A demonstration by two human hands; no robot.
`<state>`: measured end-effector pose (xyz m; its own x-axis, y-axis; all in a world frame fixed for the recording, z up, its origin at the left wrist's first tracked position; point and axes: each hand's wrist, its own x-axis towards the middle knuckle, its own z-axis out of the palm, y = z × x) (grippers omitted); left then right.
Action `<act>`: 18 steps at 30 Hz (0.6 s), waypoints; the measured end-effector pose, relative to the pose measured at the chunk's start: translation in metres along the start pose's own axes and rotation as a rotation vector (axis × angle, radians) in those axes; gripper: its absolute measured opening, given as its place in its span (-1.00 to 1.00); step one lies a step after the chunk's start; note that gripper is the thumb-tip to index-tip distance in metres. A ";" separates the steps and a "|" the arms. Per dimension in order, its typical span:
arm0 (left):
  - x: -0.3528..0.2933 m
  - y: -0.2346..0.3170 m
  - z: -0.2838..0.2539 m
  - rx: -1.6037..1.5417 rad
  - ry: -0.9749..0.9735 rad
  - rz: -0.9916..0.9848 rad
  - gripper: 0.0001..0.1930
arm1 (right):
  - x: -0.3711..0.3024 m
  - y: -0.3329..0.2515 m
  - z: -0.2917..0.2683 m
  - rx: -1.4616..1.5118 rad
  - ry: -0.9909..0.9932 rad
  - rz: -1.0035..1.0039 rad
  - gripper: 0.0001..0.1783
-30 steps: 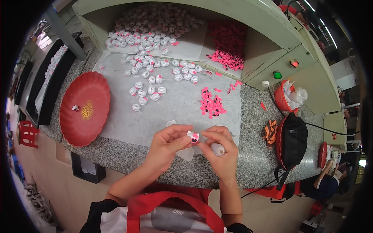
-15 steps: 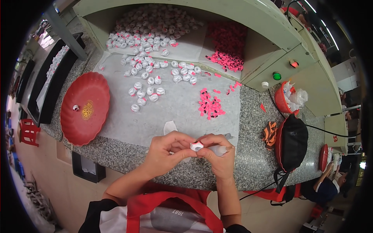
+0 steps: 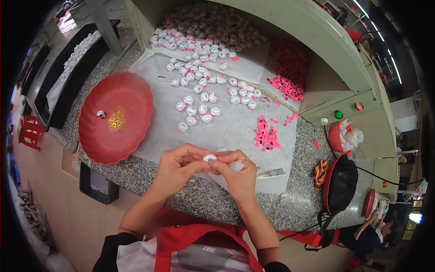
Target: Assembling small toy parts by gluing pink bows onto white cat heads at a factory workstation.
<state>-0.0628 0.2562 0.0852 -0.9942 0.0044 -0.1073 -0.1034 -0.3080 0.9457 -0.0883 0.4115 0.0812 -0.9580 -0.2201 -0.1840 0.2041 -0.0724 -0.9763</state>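
A small white rounded piece (image 3: pixel 209 158) with a grey patch is pinched between my two hands above the bench's front edge. My left hand (image 3: pixel 177 168) grips it from the left with thumb and fingertips. From the other side my right hand (image 3: pixel 238 177) presses on it, its palm also holding a small translucent white bottle (image 3: pixel 236 166). Beyond the hands lie several loose white pieces with pink parts (image 3: pixel 191 111). A heap of small flat pink pieces with dark spots (image 3: pixel 266 136) is to their right. The fingers partly cover the held piece.
At left stands a red scalloped dish (image 3: pixel 93 140) holding one small piece. A green shelf unit (image 3: pixel 335 100) at the back contains piles of white and pink pieces. On the right are a red basket (image 3: pixel 335 138), an orange-black cloth (image 3: pixel 320 173) and a black bag (image 3: pixel 340 183).
My view has turned, so the bench contents appear farther right. Both hands still hold the white piece, which now shows its grey patch with less of its pink-red edge.
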 end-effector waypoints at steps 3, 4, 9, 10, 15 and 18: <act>0.007 0.018 -0.046 0.407 0.421 0.231 -0.79 | 0.001 -0.004 -0.002 -0.131 -0.046 0.021 -0.83; 0.011 0.028 -0.062 0.757 0.528 0.332 -0.77 | 0.001 -0.006 -0.006 -0.228 -0.051 0.069 -0.83; 0.063 0.018 -0.026 1.277 0.429 0.642 -0.71 | -0.008 0.002 -0.017 -0.183 -0.029 -0.056 -0.69; 0.078 0.006 -0.009 1.326 0.254 0.702 -0.69 | -0.012 0.002 -0.020 -0.133 -0.063 -0.082 -0.64; 0.118 -0.021 0.019 1.800 -0.026 0.584 -0.67 | -0.029 0.003 -0.056 0.084 0.021 -0.105 -0.62; 0.116 -0.021 0.019 1.765 0.033 0.616 -0.63 | -0.033 -0.002 -0.069 0.202 0.122 -0.123 -0.63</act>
<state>-0.1761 0.2812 0.0585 -0.9001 0.2668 0.3445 0.2955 0.9548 0.0326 -0.0705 0.4859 0.0816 -0.9927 -0.0799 -0.0901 0.1095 -0.2864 -0.9518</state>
